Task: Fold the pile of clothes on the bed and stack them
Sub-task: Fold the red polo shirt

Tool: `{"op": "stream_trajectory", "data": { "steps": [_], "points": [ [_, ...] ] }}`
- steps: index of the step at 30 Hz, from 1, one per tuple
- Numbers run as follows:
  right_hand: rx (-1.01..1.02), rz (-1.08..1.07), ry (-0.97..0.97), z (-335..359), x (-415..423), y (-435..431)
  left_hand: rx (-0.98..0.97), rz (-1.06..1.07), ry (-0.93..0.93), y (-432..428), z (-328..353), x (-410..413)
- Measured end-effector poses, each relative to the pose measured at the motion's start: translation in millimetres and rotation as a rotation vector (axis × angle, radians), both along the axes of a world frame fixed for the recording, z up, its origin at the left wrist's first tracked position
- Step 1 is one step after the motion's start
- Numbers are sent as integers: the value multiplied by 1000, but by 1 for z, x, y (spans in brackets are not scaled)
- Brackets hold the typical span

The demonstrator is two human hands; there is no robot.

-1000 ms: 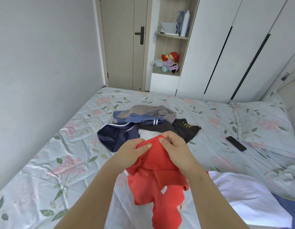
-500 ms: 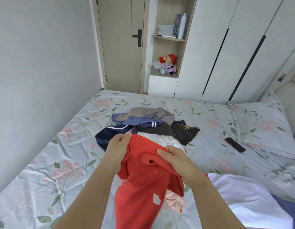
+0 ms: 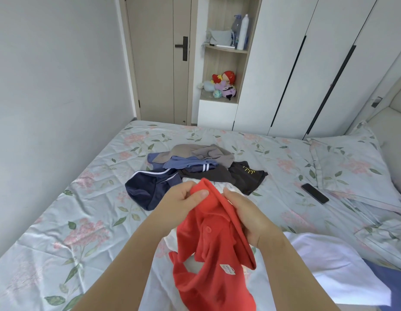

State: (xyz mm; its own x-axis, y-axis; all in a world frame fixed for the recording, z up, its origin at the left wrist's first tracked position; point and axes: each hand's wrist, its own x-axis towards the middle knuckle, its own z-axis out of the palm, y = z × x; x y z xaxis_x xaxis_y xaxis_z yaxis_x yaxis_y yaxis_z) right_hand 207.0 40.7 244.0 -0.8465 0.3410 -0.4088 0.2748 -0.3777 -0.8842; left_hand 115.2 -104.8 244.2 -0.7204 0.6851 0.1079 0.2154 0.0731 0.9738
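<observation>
- Your left hand (image 3: 184, 199) has its fingers (image 3: 200, 194) curled shut, thumb on top, pinching the top fold of the red polo shirt (image 3: 208, 254).
- Your right hand (image 3: 246, 214) is closed round the collar edge just beside the left hand, with cloth bunched between the two.
- Below the fingers the shirt hangs crumpled and twisted, its label (image 3: 226, 269) showing. Part of it looks inside out, though you cannot be sure from here.
- With both grips this close together the shirt will not open flat. If you lay it down as it is, the twist probably gets folded in.
- Under the shirt, toward you, lies a white garment (image 3: 329, 265). The red hem drapes onto it and could drag it along when you shake the shirt out.
- Beyond the fingers the pile of clothes (image 3: 195, 167) sits unfolded on the bed (image 3: 83, 221). A wide shake could catch its near edge.
- Well to the right of the fingers a phone (image 3: 314, 193) lies beside the pillow (image 3: 352, 167). Spreading cloth that way risks covering it.
</observation>
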Motion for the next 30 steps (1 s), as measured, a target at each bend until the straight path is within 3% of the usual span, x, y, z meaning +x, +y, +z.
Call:
{"op": "stream_trajectory", "data": {
  "steps": [2,5,7,9,11,14,16,19,22,25,27,30],
  "points": [
    [200,34,-19,-1,-1,-1,54,162,-104,7,3,-5],
    [331,321,53,-5,8,-1,78,339,-192,11,8,-15],
    [581,470,-51,-9,14,1,110,389,-247,10,10,-20],
    [801,410,-174,-17,13,5,188,428,-340,5,12,-25],
    [830,280,-202,-19,13,8,219,444,-362,-2,13,-33],
    [840,-43,-84,-15,11,13,120,431,-203,-15,11,-42],
    [567,-257,95,-6,10,15,60,410,-98,-23,11,-49],
    [256,-329,299,5,8,15,71,335,-10,-32,15,-61],
    [449,-278,272,13,5,21,124,197,-54,-42,19,-73],
    [875,-97,49,17,5,31,-133,38,-82,-54,16,-80],
    [931,-74,67,18,7,32,-183,69,-92,-62,15,-87],
    [910,-106,100,21,10,24,-93,125,-91,-69,22,-93]
  ]
}}
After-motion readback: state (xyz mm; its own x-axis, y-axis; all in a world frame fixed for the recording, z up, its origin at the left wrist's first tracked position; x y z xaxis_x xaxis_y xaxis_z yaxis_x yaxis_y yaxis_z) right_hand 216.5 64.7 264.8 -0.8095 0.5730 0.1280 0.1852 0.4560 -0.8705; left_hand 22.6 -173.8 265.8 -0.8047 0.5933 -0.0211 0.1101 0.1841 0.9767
